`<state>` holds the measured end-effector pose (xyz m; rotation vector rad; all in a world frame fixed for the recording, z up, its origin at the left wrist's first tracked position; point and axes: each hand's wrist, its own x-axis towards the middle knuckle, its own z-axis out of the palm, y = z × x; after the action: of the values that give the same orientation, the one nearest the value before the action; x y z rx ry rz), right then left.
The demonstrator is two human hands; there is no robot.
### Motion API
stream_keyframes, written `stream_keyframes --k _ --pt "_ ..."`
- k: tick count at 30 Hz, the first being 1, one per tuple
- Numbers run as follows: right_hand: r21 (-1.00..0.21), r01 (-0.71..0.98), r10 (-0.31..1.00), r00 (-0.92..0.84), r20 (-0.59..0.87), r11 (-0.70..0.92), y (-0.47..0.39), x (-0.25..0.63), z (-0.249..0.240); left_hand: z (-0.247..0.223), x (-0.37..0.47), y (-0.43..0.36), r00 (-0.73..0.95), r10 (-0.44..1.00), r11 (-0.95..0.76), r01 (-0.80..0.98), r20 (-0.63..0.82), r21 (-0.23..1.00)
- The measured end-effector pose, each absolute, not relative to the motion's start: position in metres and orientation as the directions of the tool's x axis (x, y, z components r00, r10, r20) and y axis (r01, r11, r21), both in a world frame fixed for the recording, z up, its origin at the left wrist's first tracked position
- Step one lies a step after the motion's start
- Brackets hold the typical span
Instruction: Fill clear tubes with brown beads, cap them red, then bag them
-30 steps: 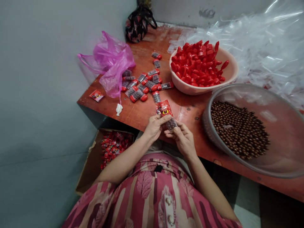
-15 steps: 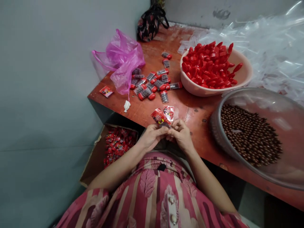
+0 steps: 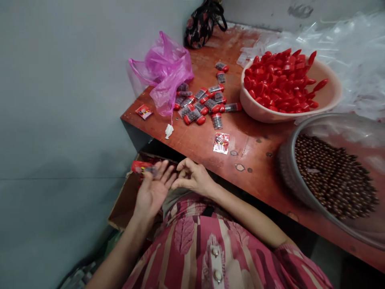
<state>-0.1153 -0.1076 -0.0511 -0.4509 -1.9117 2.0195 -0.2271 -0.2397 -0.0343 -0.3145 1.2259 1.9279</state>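
My left hand (image 3: 153, 190) is over the cardboard box, palm up with its fingers spread. A blurred red packet (image 3: 142, 166) is at its thumb tip, above the box, and is not gripped. Just to the right, my right hand (image 3: 194, 178) has its fingers curled in towards the thumb, with nothing visible in them. A flat red and white sachet (image 3: 221, 143) lies on the table in front of the hands. Farther back, several small clear containers with red caps and dark beads (image 3: 217, 120) lie in a loose pile.
The cardboard box (image 3: 122, 206) is below the edge of the red-brown table (image 3: 192, 138). A pink plastic bag (image 3: 171, 66) and another sachet (image 3: 144, 112) lie at the left. At the right are a bowl of red caps (image 3: 279, 82), a grey basin (image 3: 288, 164) with brown beads, and clear plastic pieces (image 3: 357, 68).
My hands have parted and moved left, away from the table sachet. The red packet has moved left to above the box. My left fingers have opened. The view has shifted slightly.
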Motion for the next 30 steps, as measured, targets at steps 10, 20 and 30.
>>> stream_keyframes --k 10,20,30 --pt "-0.985 0.02 0.767 -0.626 -0.144 -0.169 -0.061 -0.049 -0.041 -0.055 -0.207 -0.164 -0.616 0.781 0.112 -0.016 -0.098 0.994" --pt "-0.986 0.131 0.855 -0.493 -0.159 -0.107 -0.033 -0.023 -0.038 -0.086 -0.192 -0.061 -0.177 0.953 0.041 0.878 0.245 0.477" --pt "-0.995 0.097 0.961 -0.275 -0.033 -0.007 -0.017 -0.059 -0.058 -0.081 -0.207 -0.078 0.005 0.809 -0.301 0.862 0.588 0.407"
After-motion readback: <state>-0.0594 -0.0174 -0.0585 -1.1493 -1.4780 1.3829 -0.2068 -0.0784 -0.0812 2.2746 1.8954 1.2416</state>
